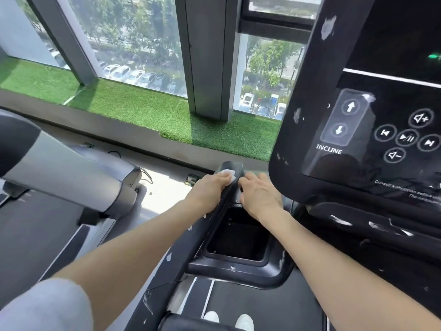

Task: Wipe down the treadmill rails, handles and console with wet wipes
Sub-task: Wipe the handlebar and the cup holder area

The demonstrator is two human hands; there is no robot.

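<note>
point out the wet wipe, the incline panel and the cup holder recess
wet wipe (228,174): head view, white corner showing past the left hand's fingers
incline panel (343,118): head view, between the two arrow buttons
cup holder recess (235,237): head view, its dark floor

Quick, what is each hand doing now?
Left hand: presses a wet wipe on the handle.
Right hand: grips the handle; fingers hidden.

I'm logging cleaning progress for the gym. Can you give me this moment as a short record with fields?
activity: wiping the treadmill's left handle
left hand: presses a white wet wipe onto the black handle
right hand: grips the same handle from the other side
console: right of the hands, untouched; INCLINE arrows and media buttons showing
storage tray: below the hands
surroundings: second treadmill at left; windows ahead
</note>
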